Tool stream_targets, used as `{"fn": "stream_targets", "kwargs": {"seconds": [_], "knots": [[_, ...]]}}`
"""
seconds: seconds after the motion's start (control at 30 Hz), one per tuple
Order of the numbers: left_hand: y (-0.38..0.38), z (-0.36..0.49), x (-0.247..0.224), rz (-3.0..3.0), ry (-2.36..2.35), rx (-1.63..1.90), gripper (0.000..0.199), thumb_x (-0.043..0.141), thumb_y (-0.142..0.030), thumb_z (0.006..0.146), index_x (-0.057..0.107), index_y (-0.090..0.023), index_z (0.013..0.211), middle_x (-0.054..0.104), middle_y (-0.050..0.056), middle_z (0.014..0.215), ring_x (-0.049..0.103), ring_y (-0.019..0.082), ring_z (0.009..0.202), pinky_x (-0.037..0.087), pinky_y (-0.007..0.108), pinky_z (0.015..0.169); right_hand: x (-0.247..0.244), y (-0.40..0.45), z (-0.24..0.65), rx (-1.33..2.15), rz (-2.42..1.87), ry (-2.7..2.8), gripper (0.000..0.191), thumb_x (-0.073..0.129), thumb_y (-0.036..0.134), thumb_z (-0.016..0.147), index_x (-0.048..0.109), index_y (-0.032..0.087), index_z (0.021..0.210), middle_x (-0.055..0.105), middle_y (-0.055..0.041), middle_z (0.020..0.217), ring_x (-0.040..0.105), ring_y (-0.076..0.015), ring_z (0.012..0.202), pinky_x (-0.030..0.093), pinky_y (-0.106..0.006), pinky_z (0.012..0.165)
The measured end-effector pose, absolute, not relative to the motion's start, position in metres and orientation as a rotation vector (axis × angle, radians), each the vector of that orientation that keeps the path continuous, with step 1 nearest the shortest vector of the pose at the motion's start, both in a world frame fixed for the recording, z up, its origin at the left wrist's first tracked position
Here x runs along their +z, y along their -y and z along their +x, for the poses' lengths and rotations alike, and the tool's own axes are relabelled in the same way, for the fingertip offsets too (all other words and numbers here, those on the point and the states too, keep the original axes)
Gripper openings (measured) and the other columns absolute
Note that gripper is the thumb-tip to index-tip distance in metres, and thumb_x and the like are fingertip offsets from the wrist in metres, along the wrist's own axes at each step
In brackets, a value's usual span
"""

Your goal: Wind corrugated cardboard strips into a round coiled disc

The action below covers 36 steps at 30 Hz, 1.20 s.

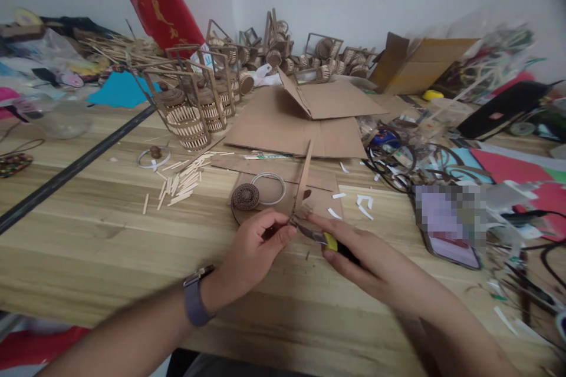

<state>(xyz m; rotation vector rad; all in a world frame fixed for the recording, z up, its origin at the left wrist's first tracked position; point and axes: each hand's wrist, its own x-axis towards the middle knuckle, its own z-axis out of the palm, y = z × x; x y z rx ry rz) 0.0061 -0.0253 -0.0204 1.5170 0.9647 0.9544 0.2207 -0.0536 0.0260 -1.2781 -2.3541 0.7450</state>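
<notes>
My left hand (254, 247) is closed, thumb and forefinger pinching what looks like the end of a dark brown strip. That strip runs behind the hand from a tight spiral coil (246, 195) on a piece of cardboard (325, 195). In my right hand (360, 250) is a small tool with a yellow and black handle (331, 241). Its metal tip meets the left fingertips; blur hides whether it is a knife or pliers. A pale ring (283, 188) lies beside the coil. Just beyond the fingertips, a flat wooden strip (304, 174) points away from me.
Short bamboo sticks (186, 184) lie scattered at left, before several small bamboo baskets (188, 123). Larger cardboard sheets (292, 118) rest behind. White scraps (365, 211), a phone (451, 235) and tangled dark strips (391, 153) are at right. A black bar (79, 165) crosses the left side.
</notes>
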Motion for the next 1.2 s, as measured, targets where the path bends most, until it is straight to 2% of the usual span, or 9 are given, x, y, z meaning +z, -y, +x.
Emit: {"fn": "stream_targets", "kwargs": {"seconds": [0.2,0.33,0.53,0.73,0.87,1.03,1.2], "knots": [[0.025,0.007,-0.019,1.506,-0.931,0.955,0.022,0.058,-0.035,0.090,0.067,-0.015,0.088,0.058,0.000,0.075,0.050,0.012,0.066,0.040,0.022,0.060,0.020,0.054,0.216,0.750,-1.231,2.356,0.047,0.048,0.023,0.095,0.045,0.028,0.142,0.067,-0.0090,0.123,0.065,-0.0221,0.110,0.055,-0.039,0.092],[0.026,0.007,-0.017,1.509,-0.912,0.948,0.022,0.058,-0.034,0.091,0.068,-0.015,0.090,0.061,0.001,0.079,0.052,0.013,0.070,0.041,0.022,0.061,0.021,0.053,0.213,0.765,-1.237,2.336,0.043,0.046,0.024,0.097,0.048,0.028,0.139,0.069,-0.0084,0.115,0.066,-0.0221,0.106,0.054,-0.039,0.091],[0.026,0.006,-0.017,1.501,-0.916,0.935,0.023,0.057,-0.036,0.091,0.069,-0.016,0.094,0.060,0.001,0.077,0.051,0.013,0.067,0.040,0.022,0.059,0.020,0.052,0.212,0.768,-1.234,2.304,0.043,0.045,0.024,0.097,0.049,0.028,0.139,0.069,-0.0092,0.117,0.066,-0.0230,0.106,0.055,-0.038,0.090],[0.025,0.006,-0.013,1.469,-0.902,0.935,0.022,0.056,-0.033,0.091,0.067,-0.015,0.093,0.054,-0.002,0.071,0.045,0.011,0.062,0.037,0.022,0.056,0.020,0.052,0.208,0.869,-1.186,2.206,0.040,0.041,0.030,0.100,0.053,0.027,0.138,0.069,-0.0082,0.122,0.066,-0.0225,0.111,0.053,-0.040,0.097],[0.026,0.005,-0.012,1.476,-0.893,0.936,0.020,0.056,-0.032,0.090,0.065,-0.014,0.088,0.054,-0.002,0.072,0.047,0.012,0.065,0.038,0.022,0.059,0.020,0.052,0.209,0.949,-1.234,2.083,0.042,0.042,0.042,0.100,0.058,0.024,0.134,0.066,-0.0091,0.129,0.062,-0.0240,0.120,0.049,-0.042,0.104],[0.026,0.004,-0.014,1.498,-0.889,0.926,0.020,0.057,-0.033,0.090,0.066,-0.016,0.091,0.057,-0.001,0.076,0.051,0.014,0.070,0.041,0.023,0.064,0.018,0.053,0.212,1.080,-1.345,1.908,0.055,0.045,0.059,0.093,0.062,0.023,0.131,0.069,-0.0100,0.124,0.062,-0.0252,0.120,0.047,-0.046,0.106],[0.025,0.004,-0.014,1.484,-0.910,0.917,0.020,0.057,-0.033,0.089,0.068,-0.017,0.092,0.058,-0.001,0.074,0.051,0.014,0.068,0.041,0.024,0.062,0.018,0.054,0.215,1.071,-1.380,1.950,0.054,0.047,0.056,0.094,0.056,0.024,0.137,0.068,-0.0094,0.126,0.064,-0.0235,0.116,0.051,-0.043,0.102]]}}
